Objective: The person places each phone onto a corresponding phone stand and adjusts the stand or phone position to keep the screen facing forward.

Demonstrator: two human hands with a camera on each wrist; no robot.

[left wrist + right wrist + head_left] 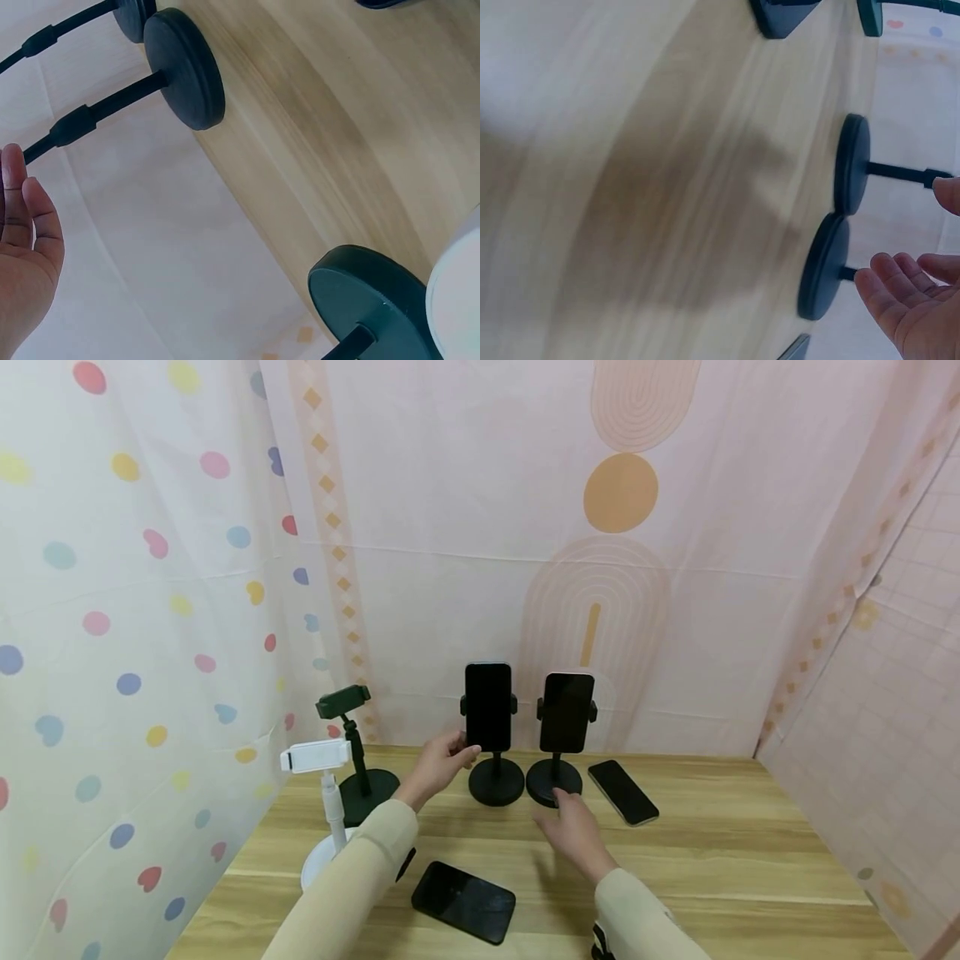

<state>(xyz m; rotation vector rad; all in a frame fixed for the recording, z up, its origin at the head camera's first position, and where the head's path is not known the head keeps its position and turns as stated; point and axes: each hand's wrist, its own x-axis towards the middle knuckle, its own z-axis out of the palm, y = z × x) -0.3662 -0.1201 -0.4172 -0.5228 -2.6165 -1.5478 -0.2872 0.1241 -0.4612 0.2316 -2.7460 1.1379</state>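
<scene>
Two black phone stands hold upright phones side by side at the back of the table. My left hand [438,767] is at the left phone [488,707], its fingertips right at the phone's lower left edge. In the left wrist view those fingers [46,217] stand fairly straight near the pole of a black stand [184,71]. The right phone [567,713] sits in the other stand's clamp. In front of that stand's round base [553,779] is my right hand [576,837], fingers loosely bent and holding nothing.
A black phone [463,902] lies flat near the front, and another [623,792] lies right of the stands. To the left stand a white phone stand [318,755] and a dark green one [343,702], both with bare clamps. A patterned curtain [420,568] hangs behind the table.
</scene>
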